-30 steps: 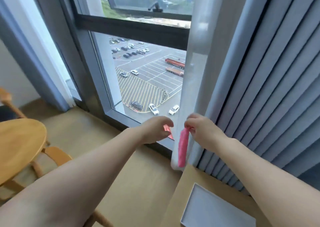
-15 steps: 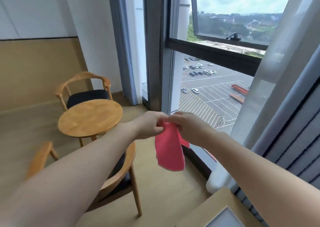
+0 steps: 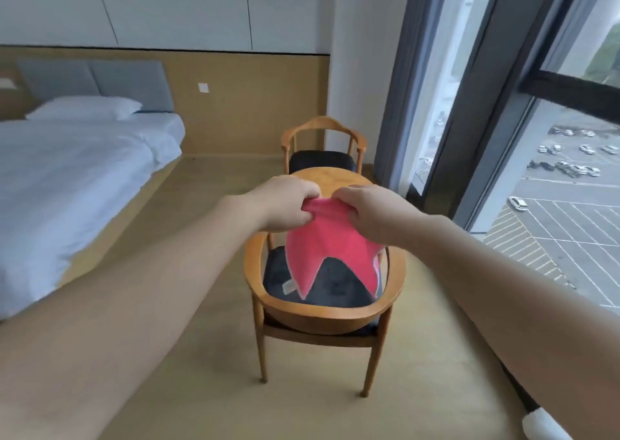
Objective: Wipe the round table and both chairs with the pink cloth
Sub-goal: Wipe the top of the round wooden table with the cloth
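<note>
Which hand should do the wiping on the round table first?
Probably right: both the left hand and right hand pinch the pink cloth, but the round table sits slightly right of centre.

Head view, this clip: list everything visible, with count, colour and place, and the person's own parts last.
pink cloth: one, pink, held up in the air in front of the near chair
round wooden table: one, light wood, between the chairs, mostly hidden by the hands
wooden armchairs with dark seats: two, near and far
bed with white linen: one, left
grey curtain: one, beside the window
window: one, dark frame, right, over a car park
left hand: pinches the cloth's top edge
right hand: pinches the same edge
</note>
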The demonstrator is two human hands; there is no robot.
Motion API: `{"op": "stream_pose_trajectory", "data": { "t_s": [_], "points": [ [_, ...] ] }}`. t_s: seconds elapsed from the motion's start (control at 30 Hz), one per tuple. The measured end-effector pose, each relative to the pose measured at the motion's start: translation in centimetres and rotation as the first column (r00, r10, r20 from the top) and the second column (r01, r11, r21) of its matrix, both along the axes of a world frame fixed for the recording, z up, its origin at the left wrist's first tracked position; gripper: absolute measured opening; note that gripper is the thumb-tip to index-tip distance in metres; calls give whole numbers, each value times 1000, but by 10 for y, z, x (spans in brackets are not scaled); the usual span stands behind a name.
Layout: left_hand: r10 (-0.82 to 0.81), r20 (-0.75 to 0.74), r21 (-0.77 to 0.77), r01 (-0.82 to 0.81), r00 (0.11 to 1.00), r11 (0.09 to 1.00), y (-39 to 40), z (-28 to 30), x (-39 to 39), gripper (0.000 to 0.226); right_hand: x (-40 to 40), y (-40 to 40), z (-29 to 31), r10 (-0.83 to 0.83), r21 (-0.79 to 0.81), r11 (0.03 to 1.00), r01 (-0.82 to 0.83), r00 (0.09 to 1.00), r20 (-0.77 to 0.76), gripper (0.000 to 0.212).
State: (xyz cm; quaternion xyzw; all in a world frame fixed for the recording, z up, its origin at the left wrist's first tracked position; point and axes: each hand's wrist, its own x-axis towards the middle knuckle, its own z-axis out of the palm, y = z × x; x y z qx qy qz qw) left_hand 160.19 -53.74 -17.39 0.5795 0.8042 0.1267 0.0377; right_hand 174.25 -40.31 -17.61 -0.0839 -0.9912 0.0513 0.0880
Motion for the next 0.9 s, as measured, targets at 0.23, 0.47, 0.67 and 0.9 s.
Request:
{"op": "stream_pose_trajectory", "data": {
  "t_s": [0.23,0.47,0.67,0.9],
  "points": [
    [130,163,13,-134,978,991,-132,-15,-135,8,-135,-85,-14,95,43,994,-97,994,45,24],
    [222,209,-33,-220,953,975,-216,-20,-244,12,-244,-146,-25,155,64,984,-166,977,143,21],
    [261,215,17,-271,941,963,-216,-37,-311,12,-320,-134,-36,71,131,987,-93,984,164,24],
    [309,178,26,-318,934,948,-171,-48,-396,12,-421,-81,-55,62,10,998,-64,989,133,22]
  ]
}}
